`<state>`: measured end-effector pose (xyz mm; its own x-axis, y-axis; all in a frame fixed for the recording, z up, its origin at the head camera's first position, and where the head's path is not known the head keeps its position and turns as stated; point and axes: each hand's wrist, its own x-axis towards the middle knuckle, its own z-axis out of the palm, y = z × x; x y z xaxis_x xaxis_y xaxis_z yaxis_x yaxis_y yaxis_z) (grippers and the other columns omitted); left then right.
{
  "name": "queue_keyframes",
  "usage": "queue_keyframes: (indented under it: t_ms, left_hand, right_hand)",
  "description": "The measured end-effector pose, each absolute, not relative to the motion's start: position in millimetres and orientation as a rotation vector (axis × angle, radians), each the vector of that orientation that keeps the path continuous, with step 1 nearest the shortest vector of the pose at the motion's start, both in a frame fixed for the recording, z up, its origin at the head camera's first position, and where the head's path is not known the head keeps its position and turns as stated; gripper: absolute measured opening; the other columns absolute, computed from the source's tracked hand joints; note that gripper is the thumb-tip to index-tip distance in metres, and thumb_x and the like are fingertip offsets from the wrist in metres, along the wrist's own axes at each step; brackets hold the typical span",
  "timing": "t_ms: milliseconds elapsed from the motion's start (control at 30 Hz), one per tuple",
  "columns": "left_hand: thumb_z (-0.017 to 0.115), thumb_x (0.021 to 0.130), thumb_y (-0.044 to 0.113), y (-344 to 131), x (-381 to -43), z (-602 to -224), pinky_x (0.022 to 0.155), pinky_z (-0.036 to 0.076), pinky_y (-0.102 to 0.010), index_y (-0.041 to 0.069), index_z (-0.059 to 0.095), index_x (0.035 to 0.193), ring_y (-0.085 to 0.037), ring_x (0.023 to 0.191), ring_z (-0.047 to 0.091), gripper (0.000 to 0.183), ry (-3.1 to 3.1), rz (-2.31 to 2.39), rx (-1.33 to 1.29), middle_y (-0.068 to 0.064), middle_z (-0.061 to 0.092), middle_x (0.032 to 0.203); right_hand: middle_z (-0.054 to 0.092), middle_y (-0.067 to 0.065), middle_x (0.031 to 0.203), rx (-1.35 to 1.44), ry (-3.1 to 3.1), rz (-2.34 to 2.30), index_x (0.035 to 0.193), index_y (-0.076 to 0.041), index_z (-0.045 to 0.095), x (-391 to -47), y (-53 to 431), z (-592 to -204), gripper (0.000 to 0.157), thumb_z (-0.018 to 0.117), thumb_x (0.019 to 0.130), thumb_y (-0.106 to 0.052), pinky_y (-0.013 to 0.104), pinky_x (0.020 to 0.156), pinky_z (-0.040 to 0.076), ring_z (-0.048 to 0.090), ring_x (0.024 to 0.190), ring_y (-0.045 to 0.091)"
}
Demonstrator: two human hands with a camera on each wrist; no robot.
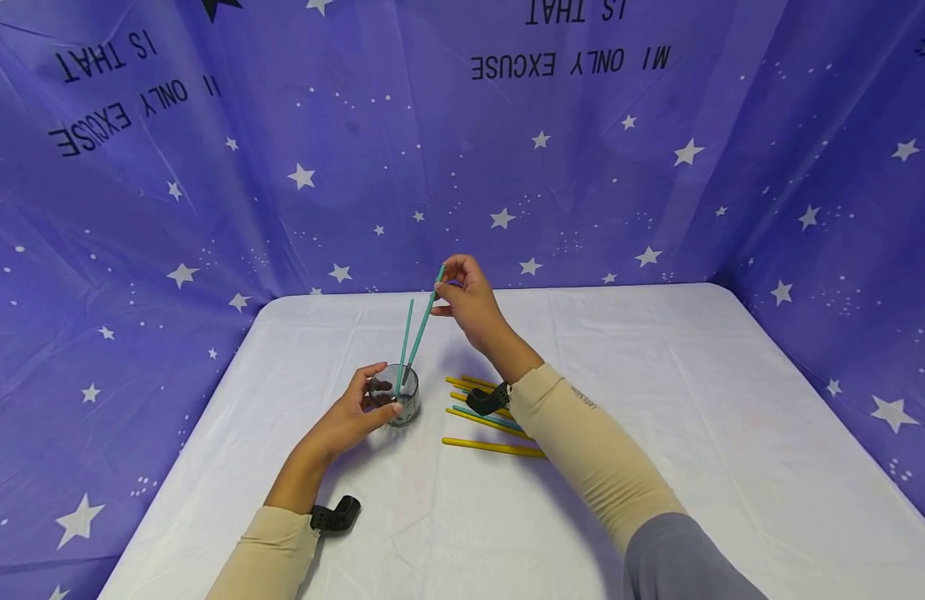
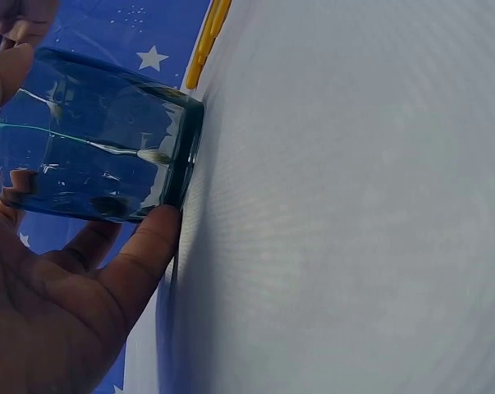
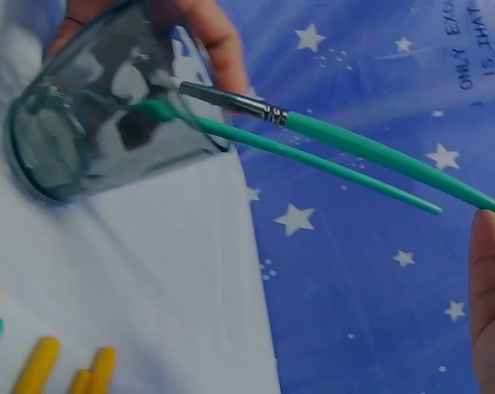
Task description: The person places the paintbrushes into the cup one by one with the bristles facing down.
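Fingers of the left hand [image 1: 348, 421] grip a glass [image 1: 408, 406] holding one green brush [image 1: 406, 343]; the right hand [image 1: 472, 307] pinches another brush [image 1: 422, 329].

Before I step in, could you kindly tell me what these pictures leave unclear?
Head view: right ends of the yellow handles, covered by the right sleeve.
Head view: that sleeve's lettering, too small to read.
Left wrist view: any liquid in the glass tumbler, obscured by tinted, reflective walls.
Right wrist view: bristles of the held teal paintbrush, blurred.
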<state>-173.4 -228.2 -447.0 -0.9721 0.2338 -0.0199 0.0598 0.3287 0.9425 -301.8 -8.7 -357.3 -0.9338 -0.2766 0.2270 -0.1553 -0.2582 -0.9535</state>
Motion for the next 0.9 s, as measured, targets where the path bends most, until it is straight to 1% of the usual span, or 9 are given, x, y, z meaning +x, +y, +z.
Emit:
queue_keyframes:
  t_ms: [67,167,267,300,367,467,500,667,900]
  left_hand:
    - [0.071,0.093,0.020,-228.1,-173.3,-447.1,0.095,0.043,-0.039,0.014,0.024,0.153,-0.031,0.114,0.055,0.077,2.433,1.718,0.278,-0.022,0.046,0.133]
    - [0.071,0.093,0.020,-227.8,-173.4,-447.1,0.096,0.042,-0.042,0.014,0.024,0.153,-0.031,0.114,0.055,0.077,2.429,1.717,0.285,-0.022,0.047,0.133]
    - [0.071,0.093,0.021,-227.9,-173.1,-447.1,0.096,0.042,-0.042,0.014,0.024,0.153,-0.030,0.112,0.055,0.077,2.425,1.714,0.279,-0.021,0.046,0.133]
    - [0.071,0.093,0.021,-227.9,-173.1,-447.0,0.096,0.042,-0.042,0.014,0.023,0.153,-0.030,0.112,0.055,0.077,2.423,1.715,0.278,-0.021,0.046,0.133]
    - [0.071,0.093,0.021,-228.2,-173.1,-447.2,0.096,0.042,-0.042,0.014,0.023,0.153,-0.030,0.113,0.055,0.077,2.419,1.716,0.277,-0.021,0.045,0.134]
    - [0.071,0.093,0.021,-228.8,-173.7,-448.1,0.097,0.041,-0.043,0.015,0.023,0.153,-0.032,0.114,0.055,0.077,2.416,1.717,0.281,-0.022,0.044,0.134]
    - [0.071,0.093,0.021,-229.0,-173.8,-448.2,0.097,0.041,-0.043,0.015,0.023,0.153,-0.032,0.115,0.055,0.077,2.413,1.719,0.281,-0.022,0.044,0.135]
    - [0.071,0.093,0.022,-229.3,-173.9,-447.8,0.098,0.040,-0.043,0.016,0.023,0.153,-0.031,0.116,0.054,0.077,2.412,1.716,0.262,-0.021,0.044,0.136]
    - [0.071,0.093,0.022,-230.0,-174.5,-448.1,0.099,0.039,-0.045,0.017,0.024,0.153,-0.032,0.118,0.053,0.076,2.409,1.721,0.263,-0.021,0.045,0.137]
  right_hand:
    - [0.046,0.005,0.097,-0.553,1.866,-2.344,0.117,-0.007,0.044,-300.2,-12.5,-361.5,0.025,0.051,0.098,0.008,0.035,0.068,0.056,0.058,0.081,0.019]
    - [0.046,0.006,0.098,-0.562,1.886,-2.300,0.117,-0.007,0.044,-299.4,-17.4,-368.8,0.025,0.050,0.098,0.008,0.035,0.068,0.056,0.058,0.081,0.019]
    - [0.046,0.006,0.097,-0.558,1.898,-2.262,0.119,-0.005,0.044,-298.8,-22.2,-375.3,0.025,0.050,0.098,0.007,0.035,0.069,0.057,0.058,0.082,0.019]
    - [0.046,0.005,0.096,-0.549,1.898,-2.256,0.118,-0.007,0.044,-298.7,-24.0,-377.1,0.025,0.051,0.098,0.007,0.036,0.069,0.057,0.058,0.082,0.019]
    - [0.046,0.005,0.095,-0.526,1.895,-2.246,0.120,-0.006,0.044,-297.9,-27.2,-380.0,0.026,0.051,0.098,0.006,0.036,0.069,0.057,0.059,0.082,0.019]
    - [0.048,0.007,0.098,-0.489,1.898,-2.230,0.123,-0.004,0.043,-297.1,-31.0,-383.6,0.028,0.051,0.098,0.006,0.036,0.070,0.057,0.060,0.083,0.019]
    - [0.048,0.007,0.099,-0.481,1.902,-2.225,0.123,-0.005,0.043,-297.0,-32.2,-384.5,0.028,0.051,0.098,0.005,0.036,0.070,0.057,0.060,0.083,0.019]
    - [0.050,0.009,0.101,-0.490,1.932,-2.188,0.128,-0.002,0.042,-296.0,-37.7,-387.2,0.031,0.052,0.099,0.004,0.036,0.071,0.057,0.059,0.083,0.019]
    - [0.050,0.007,0.100,-0.505,1.945,-2.149,0.126,-0.006,0.045,-294.8,-44.6,-388.4,0.029,0.053,0.099,0.003,0.035,0.071,0.057,0.060,0.084,0.019]
